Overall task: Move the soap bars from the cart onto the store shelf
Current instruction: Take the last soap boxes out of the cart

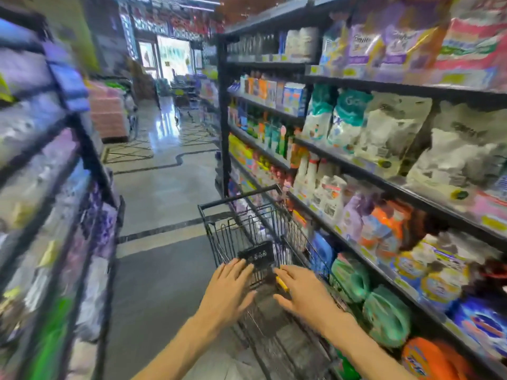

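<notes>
Two hands (229,286) (301,287) at cart (219,207) rim

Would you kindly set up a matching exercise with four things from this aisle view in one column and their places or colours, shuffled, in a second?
Column one:
1. cart
2. left hand
3. right hand
4. orange detergent container

Column two:
A. lowest shelf, bottom right corner of the view
B. black wire, in the aisle beside the right-hand shelving
C. over the cart's near end, on the side by the open floor
D. over the cart's near end, on the side by the stocked shelves

Pairs: 1-B, 2-C, 3-D, 4-A
</notes>
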The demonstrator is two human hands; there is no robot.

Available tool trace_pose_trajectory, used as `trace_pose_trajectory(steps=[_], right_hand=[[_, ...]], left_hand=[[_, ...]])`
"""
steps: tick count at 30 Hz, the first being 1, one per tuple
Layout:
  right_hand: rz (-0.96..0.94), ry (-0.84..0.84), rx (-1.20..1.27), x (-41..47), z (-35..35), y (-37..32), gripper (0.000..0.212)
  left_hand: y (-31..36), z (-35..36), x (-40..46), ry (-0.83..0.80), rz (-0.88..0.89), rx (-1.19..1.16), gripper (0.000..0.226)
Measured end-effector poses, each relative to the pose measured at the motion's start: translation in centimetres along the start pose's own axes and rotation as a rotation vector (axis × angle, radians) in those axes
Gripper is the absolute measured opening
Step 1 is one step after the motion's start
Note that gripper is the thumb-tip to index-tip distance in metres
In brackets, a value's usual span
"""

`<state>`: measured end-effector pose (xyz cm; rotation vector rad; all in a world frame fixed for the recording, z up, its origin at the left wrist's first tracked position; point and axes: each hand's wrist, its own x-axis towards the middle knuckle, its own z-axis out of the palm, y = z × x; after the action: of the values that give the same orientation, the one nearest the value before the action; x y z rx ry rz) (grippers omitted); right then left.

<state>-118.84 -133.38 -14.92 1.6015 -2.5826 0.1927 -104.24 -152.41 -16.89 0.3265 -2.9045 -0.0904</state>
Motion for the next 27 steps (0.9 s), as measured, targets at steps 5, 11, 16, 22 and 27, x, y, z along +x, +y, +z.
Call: trace_pose_trajectory(steps=[5,11,16,22,27], right_hand=[[0.004,-0.058,-0.006,6.7,2.5,-1.3,0.074],[0.079,-0.055,0.036,13.5,6.1,1.5,0.069],[0.267,-0.109,0.135,19.2,9.4,6.0,0.068],[0.517,-0.199,0.155,21.4,11.6,11.9,0.066],[0.731,-0.271,0.234,20.7,13.8,15.2,0.061]], left_hand=[[-5.8,1.3,2.1,-0.006,-0.053,-0.027,0.066],[-10.7,4.4,8.7,-0.062,-0.027,-0.018,0.067],[-13.9,7.3,18.6,-0.172,0.119,-0.032,0.064],[-14.1,13.6,28.6,-0.293,0.307,-0.057,0.061],[-12.6,19.1,34.3,-0.439,0.437,-0.098,0.062]])
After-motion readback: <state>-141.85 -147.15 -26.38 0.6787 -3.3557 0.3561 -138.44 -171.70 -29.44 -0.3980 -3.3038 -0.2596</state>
